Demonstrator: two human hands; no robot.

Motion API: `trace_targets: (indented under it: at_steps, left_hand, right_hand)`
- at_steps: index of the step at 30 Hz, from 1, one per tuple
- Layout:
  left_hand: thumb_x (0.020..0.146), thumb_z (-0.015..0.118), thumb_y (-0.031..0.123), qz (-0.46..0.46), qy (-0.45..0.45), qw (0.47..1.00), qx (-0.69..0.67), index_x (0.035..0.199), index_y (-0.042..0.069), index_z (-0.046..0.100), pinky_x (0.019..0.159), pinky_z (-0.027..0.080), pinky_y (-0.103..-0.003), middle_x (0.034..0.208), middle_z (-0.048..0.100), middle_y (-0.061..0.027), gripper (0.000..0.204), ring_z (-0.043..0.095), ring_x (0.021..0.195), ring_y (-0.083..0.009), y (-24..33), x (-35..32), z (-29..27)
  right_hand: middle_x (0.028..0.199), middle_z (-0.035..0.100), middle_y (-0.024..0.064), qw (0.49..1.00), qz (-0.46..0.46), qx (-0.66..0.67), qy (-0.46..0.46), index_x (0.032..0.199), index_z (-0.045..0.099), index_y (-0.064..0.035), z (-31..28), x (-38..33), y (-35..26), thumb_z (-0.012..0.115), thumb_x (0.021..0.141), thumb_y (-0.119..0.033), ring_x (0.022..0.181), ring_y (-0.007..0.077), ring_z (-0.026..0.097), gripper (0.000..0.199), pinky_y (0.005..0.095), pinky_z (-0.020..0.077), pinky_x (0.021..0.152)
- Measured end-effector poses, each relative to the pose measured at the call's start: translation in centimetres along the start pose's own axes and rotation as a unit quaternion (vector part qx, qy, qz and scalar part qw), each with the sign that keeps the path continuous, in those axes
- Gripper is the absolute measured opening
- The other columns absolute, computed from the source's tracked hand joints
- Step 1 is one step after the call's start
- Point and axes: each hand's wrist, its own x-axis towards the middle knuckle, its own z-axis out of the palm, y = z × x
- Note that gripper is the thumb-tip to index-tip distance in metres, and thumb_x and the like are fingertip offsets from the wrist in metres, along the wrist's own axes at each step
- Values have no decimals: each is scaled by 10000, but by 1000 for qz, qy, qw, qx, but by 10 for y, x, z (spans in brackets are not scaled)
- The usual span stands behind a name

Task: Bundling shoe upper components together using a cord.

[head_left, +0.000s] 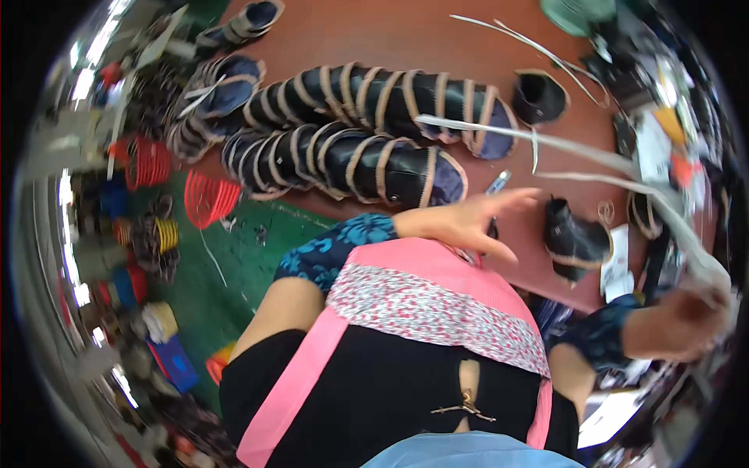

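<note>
My left hand (468, 222) stretches out flat over the brown table (406, 35), fingers apart, just above a small tool (496, 184) with a blue handle; it holds nothing. My right hand (690, 316) is closed at the right edge, gripping pale trim strips (577, 156) that run up and left across the table. Two long rows of nested black shoe uppers (374, 93) with tan edging lie beyond my left hand. A single black upper (573, 238) sits between my hands. Another single upper (538, 97) lies further back.
More stacked uppers (218, 93) lie at the far left of the table. Red wire baskets (207, 199) and spools stand on the green floor (242, 257) to the left. Paper scraps and clutter (655, 132) crowd the table's right side. A pink and black apron (406, 359) fills the foreground.
</note>
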Motion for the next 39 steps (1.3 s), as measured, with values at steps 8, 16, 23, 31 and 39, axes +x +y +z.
trace_targets:
  at_steps: [8, 16, 23, 31, 39]
  left_hand:
    - [1222, 420, 384, 64, 347, 864, -360, 1172, 67, 607, 717, 547, -274, 841, 664, -59, 371, 676, 753, -169, -31, -32, -27]
    - [1162, 526, 223, -84, 179, 980, 35, 1075, 29, 708, 769, 546, -367, 864, 684, -63, 280, 652, 803, -186, -74, -123, -36]
    - [1056, 696, 254, -27, 220, 952, 210, 1206, 12, 741, 928, 560, -455, 1063, 729, -201, 288, 716, 993, -337, -63, -263, -153]
    - [1006, 778, 507, -196, 757, 586, 212, 1654, 13, 449, 1235, 400, -487, 1641, 463, -274, 879, 486, 1486, -417, -169, -620, -456]
    - [971, 790, 547, -93, 779, 619, -35, 1704, 31, 366, 1319, 266, -488, 1731, 371, -260, 991, 299, 1621, -402, -211, -590, -506]
  right_hand:
    - [865, 711, 27, 418, 469, 555, -545, 1027, 717, 36, -18, -141, -240, 684, 1121, -234, 739, 97, 614, 288, 293, 489, 677]
    - [1318, 743, 136, 434, 337, 564, -616, 1387, 651, 66, -5, -120, -309, 673, 1094, -145, 1015, 184, 726, 362, 325, 575, 910]
    - [831, 582, -34, 277, 552, 652, -439, 1236, 673, 1, 31, -154, -461, 542, 1177, -253, 716, 80, 532, 292, 248, 421, 661]
    - [673, 260, -59, 367, 776, 473, -198, 1236, 647, -21, 55, -225, -388, 520, 1169, -151, 562, 70, 273, 194, 262, 223, 517]
    - [681, 260, -74, 605, 722, 335, -11, 1203, 720, -31, -46, -161, -303, 623, 1121, -193, 533, 63, 245, 206, 243, 198, 476]
